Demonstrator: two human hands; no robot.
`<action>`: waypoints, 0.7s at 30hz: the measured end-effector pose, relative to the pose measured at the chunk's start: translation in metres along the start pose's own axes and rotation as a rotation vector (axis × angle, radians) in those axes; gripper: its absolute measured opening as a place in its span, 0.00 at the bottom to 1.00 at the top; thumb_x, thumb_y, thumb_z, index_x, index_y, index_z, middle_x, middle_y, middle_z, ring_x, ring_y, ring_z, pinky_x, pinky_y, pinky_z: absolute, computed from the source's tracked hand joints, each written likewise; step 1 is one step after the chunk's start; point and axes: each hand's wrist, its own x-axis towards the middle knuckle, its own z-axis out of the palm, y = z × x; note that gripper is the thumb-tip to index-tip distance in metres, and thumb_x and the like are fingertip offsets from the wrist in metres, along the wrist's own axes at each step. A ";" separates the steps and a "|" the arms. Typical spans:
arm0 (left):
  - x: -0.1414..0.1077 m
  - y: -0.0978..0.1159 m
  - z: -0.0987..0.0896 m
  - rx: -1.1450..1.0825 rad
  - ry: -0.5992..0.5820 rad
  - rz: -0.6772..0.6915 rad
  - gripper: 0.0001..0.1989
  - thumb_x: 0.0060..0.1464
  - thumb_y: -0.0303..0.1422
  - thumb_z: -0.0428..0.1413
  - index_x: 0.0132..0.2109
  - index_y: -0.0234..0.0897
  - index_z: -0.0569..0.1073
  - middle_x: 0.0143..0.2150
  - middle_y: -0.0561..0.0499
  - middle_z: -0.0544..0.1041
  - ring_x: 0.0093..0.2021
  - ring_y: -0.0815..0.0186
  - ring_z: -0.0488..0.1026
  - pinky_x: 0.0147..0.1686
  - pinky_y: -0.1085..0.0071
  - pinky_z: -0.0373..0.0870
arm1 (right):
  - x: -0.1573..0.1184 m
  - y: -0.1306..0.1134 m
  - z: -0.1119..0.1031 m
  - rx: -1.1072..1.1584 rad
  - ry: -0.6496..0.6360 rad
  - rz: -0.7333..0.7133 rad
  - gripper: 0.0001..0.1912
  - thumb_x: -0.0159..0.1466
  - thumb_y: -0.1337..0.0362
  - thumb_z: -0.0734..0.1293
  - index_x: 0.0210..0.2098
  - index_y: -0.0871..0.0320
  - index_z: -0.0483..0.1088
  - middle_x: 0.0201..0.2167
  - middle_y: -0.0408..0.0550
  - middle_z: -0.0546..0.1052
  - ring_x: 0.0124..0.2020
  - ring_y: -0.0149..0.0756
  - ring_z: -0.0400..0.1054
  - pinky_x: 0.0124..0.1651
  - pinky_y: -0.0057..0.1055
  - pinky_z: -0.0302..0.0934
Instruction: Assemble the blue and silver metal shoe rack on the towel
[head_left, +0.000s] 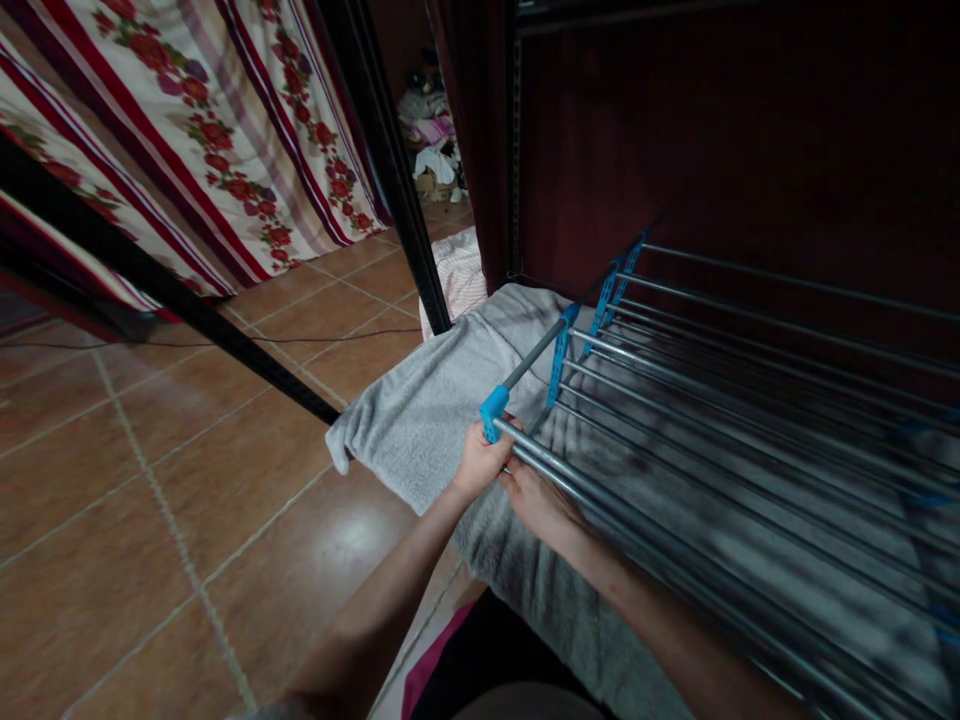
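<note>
A folding clothes drying rack (pixel 600 350) with grey metal rods and blue plastic joints lies over a grey fleecy blanket (pixel 420 420). My left hand (pixel 482 462) is closed around its near corner, just below the blue corner piece (pixel 493 405). Right beside it, my right hand (pixel 536 500) is closed at the underside of the front rods, its fingertips meeting the left hand. The fingers of both hands are partly hidden by the rods and by each other.
Black metal posts (pixel 405 180) frame the blanketed surface. Behind them hangs a striped, flowered curtain (pixel 187 130) over a brown tiled floor (pixel 187 480). A thin cable (pixel 330 338) crosses the tiles. A dark red panel (pixel 712 140) stands behind the rack; a pile of cloth (pixel 435 140) lies farther back.
</note>
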 end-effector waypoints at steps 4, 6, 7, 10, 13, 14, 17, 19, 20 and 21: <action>0.005 0.002 -0.001 0.003 -0.071 0.021 0.17 0.49 0.45 0.59 0.31 0.33 0.71 0.18 0.58 0.63 0.17 0.75 0.58 0.19 0.77 0.56 | -0.006 0.000 0.005 -0.029 -0.041 -0.038 0.17 0.72 0.59 0.53 0.50 0.55 0.69 0.39 0.49 0.78 0.41 0.39 0.72 0.40 0.30 0.60; 0.006 0.004 0.000 0.023 -0.117 0.021 0.17 0.50 0.45 0.59 0.34 0.33 0.72 0.19 0.57 0.65 0.18 0.74 0.61 0.19 0.77 0.58 | -0.005 0.003 0.005 -0.043 -0.059 -0.016 0.17 0.71 0.58 0.53 0.51 0.56 0.68 0.40 0.50 0.77 0.41 0.39 0.73 0.39 0.29 0.60; 0.006 0.004 0.001 0.033 -0.123 0.021 0.17 0.50 0.45 0.59 0.34 0.33 0.72 0.19 0.57 0.65 0.18 0.74 0.61 0.20 0.77 0.58 | -0.004 0.005 0.005 -0.050 -0.059 -0.004 0.17 0.71 0.58 0.54 0.51 0.56 0.68 0.41 0.51 0.77 0.42 0.39 0.72 0.40 0.29 0.60; 0.007 0.003 0.005 0.066 -0.070 0.043 0.16 0.50 0.43 0.59 0.38 0.34 0.72 0.21 0.58 0.65 0.19 0.74 0.61 0.21 0.77 0.59 | -0.002 0.007 0.004 -0.052 -0.042 0.001 0.17 0.71 0.58 0.54 0.51 0.56 0.68 0.43 0.52 0.77 0.44 0.40 0.72 0.41 0.30 0.60; 0.008 0.000 0.007 0.113 -0.025 0.075 0.16 0.48 0.39 0.60 0.42 0.35 0.72 0.24 0.58 0.66 0.22 0.74 0.62 0.24 0.77 0.61 | -0.002 0.006 0.005 -0.035 -0.051 0.005 0.17 0.71 0.58 0.53 0.50 0.55 0.69 0.41 0.51 0.77 0.42 0.41 0.72 0.41 0.31 0.61; 0.008 -0.002 0.008 0.131 -0.020 0.083 0.17 0.47 0.38 0.61 0.43 0.35 0.72 0.25 0.58 0.67 0.23 0.73 0.63 0.25 0.77 0.62 | -0.002 0.005 0.006 -0.030 -0.057 0.008 0.17 0.71 0.58 0.53 0.49 0.55 0.69 0.41 0.51 0.77 0.42 0.41 0.72 0.41 0.31 0.61; 0.008 -0.005 0.009 0.147 0.004 0.108 0.15 0.47 0.37 0.61 0.40 0.34 0.71 0.29 0.56 0.69 0.27 0.72 0.65 0.29 0.76 0.63 | -0.001 0.006 0.007 -0.026 -0.064 0.019 0.18 0.72 0.57 0.52 0.49 0.55 0.70 0.41 0.51 0.77 0.42 0.41 0.72 0.40 0.32 0.61; 0.007 -0.004 0.009 0.113 0.010 0.103 0.15 0.46 0.38 0.62 0.39 0.34 0.71 0.29 0.56 0.69 0.28 0.72 0.65 0.29 0.76 0.63 | 0.001 0.009 0.007 -0.026 -0.054 0.024 0.18 0.72 0.57 0.52 0.50 0.55 0.69 0.42 0.52 0.77 0.43 0.41 0.72 0.41 0.32 0.61; 0.007 -0.002 0.009 0.085 -0.001 0.092 0.16 0.45 0.38 0.62 0.39 0.34 0.70 0.29 0.56 0.69 0.27 0.72 0.64 0.29 0.76 0.63 | 0.002 0.011 0.007 -0.025 -0.048 0.023 0.18 0.71 0.57 0.53 0.50 0.55 0.69 0.42 0.52 0.77 0.43 0.41 0.72 0.42 0.32 0.60; 0.007 0.000 0.009 0.057 -0.023 0.076 0.17 0.44 0.39 0.63 0.38 0.35 0.70 0.28 0.57 0.68 0.26 0.73 0.64 0.29 0.76 0.63 | 0.003 0.013 0.007 -0.023 -0.042 0.023 0.18 0.71 0.57 0.53 0.51 0.55 0.69 0.43 0.52 0.77 0.44 0.41 0.72 0.42 0.32 0.60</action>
